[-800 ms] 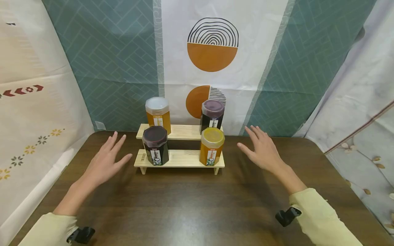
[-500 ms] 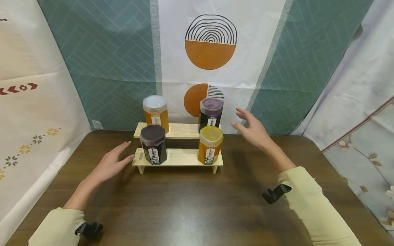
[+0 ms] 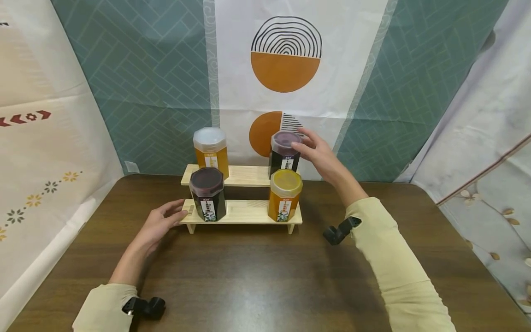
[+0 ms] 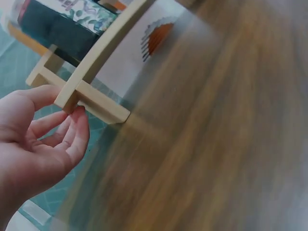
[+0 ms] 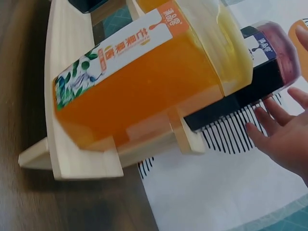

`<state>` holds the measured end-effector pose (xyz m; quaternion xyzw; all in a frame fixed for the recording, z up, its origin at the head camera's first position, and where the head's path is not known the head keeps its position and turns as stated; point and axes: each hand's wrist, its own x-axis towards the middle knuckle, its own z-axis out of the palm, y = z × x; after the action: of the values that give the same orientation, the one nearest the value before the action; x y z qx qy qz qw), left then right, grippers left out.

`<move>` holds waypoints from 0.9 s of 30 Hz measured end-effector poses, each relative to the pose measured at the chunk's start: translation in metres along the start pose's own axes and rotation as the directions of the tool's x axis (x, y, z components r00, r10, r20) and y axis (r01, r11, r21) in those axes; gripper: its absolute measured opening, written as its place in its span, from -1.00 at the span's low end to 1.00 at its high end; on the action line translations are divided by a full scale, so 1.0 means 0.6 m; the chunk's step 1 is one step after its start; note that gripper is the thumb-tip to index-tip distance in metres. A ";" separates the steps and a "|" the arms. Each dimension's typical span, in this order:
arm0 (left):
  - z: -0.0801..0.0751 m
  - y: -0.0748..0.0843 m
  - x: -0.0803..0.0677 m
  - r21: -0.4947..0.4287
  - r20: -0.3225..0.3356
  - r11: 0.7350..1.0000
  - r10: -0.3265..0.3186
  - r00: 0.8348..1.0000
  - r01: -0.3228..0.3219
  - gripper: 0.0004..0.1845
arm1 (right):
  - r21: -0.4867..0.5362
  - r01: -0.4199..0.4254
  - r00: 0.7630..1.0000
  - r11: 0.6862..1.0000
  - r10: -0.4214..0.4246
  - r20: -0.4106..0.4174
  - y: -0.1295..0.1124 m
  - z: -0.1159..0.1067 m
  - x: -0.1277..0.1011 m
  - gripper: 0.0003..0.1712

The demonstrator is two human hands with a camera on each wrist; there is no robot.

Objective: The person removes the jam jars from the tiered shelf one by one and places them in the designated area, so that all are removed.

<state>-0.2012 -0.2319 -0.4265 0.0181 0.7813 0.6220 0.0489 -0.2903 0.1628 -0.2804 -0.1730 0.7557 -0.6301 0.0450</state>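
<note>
A two-tier wooden rack [image 3: 249, 212] carries hexagonal jars with dark and amber contents. My left hand [image 3: 159, 223] is at the lower tier's left end; in the left wrist view its thumb and curled fingers [image 4: 79, 137] pinch the board's end. Beside it stands the front dark jar [image 3: 209, 203]. My right hand [image 3: 321, 154] is at the lid of the back dark jar [image 3: 284, 161], thumb in front and fingers behind in the head view. In the right wrist view its fingers [image 5: 276, 132] are spread loosely beside that purple-lidded jar.
On the front right stands an amber jar with a yellow lid [image 3: 285, 196], close below my right hand. An amber jar with a whitish lid [image 3: 212, 154] is at the back left. Patterned cloth [image 3: 166, 92] hangs behind the brown table [image 3: 249, 276].
My left hand has come in from the left and taken hold of the rack's lower end. My right hand has moved left and forward to the back dark jar's lid.
</note>
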 end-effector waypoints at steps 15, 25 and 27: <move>0.012 0.001 0.000 -0.306 0.006 0.952 -0.027 1.000 0.028 -0.34 | 0.142 0.002 0.995 0.990 -0.016 0.096 0.014 0.015 0.033 -0.25; 0.009 0.002 0.000 -0.309 0.005 0.951 -0.027 1.000 0.028 -0.35 | 0.131 0.039 0.996 0.991 -0.049 0.076 0.020 0.018 0.038 -0.27; 0.010 0.000 0.001 -0.308 0.006 0.951 -0.024 1.000 0.025 -0.35 | 0.123 0.043 0.997 0.991 -0.051 0.064 0.023 0.017 0.037 -0.29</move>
<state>-0.2013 -0.2261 -0.4279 0.0011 0.6749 0.7355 0.0595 -0.3111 0.1482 -0.2923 -0.2089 0.7096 -0.6697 0.0658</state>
